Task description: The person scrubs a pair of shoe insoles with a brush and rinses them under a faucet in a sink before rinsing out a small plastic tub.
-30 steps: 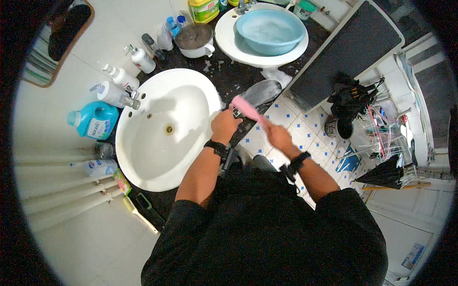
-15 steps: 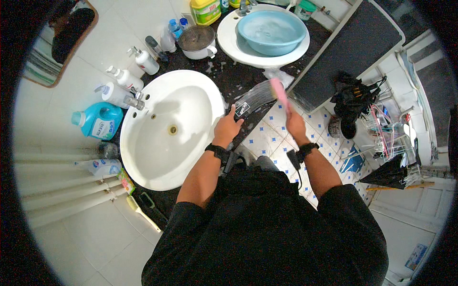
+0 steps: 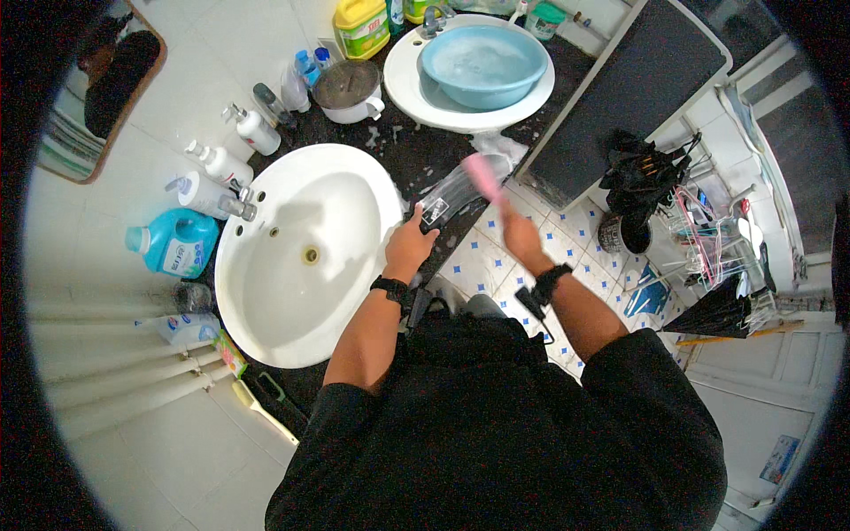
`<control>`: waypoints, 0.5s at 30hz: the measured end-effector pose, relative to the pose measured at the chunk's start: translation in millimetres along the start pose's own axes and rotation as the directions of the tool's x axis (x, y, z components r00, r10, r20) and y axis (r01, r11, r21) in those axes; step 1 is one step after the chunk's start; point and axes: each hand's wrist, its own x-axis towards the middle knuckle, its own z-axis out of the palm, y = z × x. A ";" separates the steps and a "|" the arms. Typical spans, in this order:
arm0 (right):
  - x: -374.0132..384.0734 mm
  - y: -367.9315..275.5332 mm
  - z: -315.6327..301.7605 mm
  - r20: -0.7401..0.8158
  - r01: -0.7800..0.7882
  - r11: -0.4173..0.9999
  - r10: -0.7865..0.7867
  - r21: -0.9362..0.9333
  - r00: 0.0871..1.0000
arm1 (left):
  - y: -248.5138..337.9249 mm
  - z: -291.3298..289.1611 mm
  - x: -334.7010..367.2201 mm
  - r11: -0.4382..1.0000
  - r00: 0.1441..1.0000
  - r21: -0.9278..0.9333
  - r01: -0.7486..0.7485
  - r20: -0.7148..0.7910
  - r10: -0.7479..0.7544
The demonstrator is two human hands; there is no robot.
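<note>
Dark foamy strip [image 3: 454,192], insole-like, on bench [image 3: 403,157] edge beside white basin [image 3: 274,305]. Probably light, bendy, slippery — labelled near end likely best hold. Left hand [image 3: 409,246] closed on that end; right hand [image 3: 522,237] wrapped round blurred pink brush [image 3: 482,179] — over far end.

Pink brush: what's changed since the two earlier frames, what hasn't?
Since the first frame, the pink brush moved outward along the dark piece, away from the left hand; since the second, slightly back toward it. The right hand moved with the brush. Nothing was taken up or let go. Unchanged: the left hand's hold on the piece's near end; the blue basin in its sink.
</note>
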 end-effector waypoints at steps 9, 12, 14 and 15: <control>5.0 16.1 -31.8 -0.183 -0.001 0.997 0.015 0.075 0.983 | 4.0 -5.1 -3.1 0.997 0.998 -0.053 0.049 0.042 -0.047; -5.8 0.2 -0.2 -0.054 0.065 0.997 -0.063 0.036 0.997 | 5.3 -5.2 -0.3 0.999 0.999 -0.030 0.036 0.020 -0.035; -32.1 -29.9 11.7 0.072 0.231 0.968 -0.238 0.097 0.969 | -2.0 2.6 0.8 0.999 0.999 -0.027 0.037 0.015 -0.037; -45.0 -48.3 0.4 0.115 0.310 0.935 -0.332 0.173 0.936 | -8.0 6.3 0.9 0.999 1.000 -0.036 0.018 -0.012 -0.018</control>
